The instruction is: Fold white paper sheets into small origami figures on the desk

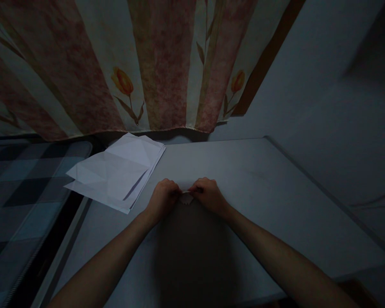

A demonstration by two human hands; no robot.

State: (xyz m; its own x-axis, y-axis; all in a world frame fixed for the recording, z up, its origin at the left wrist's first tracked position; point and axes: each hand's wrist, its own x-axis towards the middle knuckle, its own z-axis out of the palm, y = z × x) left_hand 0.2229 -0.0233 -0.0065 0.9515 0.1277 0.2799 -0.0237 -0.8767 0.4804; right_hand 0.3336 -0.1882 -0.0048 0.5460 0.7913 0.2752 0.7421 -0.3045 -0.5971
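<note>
My left hand (162, 198) and my right hand (208, 194) meet at the middle of a pale table (263, 188). Both have their fingers curled and pinched on a small folded piece of paper (186, 197) that lies between them on the tabletop. Most of that piece is hidden under my fingers. My forearms reach in from the bottom edge, and a dark shadow lies on the table between them.
A stack of creased white paper sheets (118, 171) lies at the table's far left corner. A flowered curtain (147, 64) hangs behind the table. A checked blanket (19, 188) lies to the left, a plain wall (333, 85) to the right.
</note>
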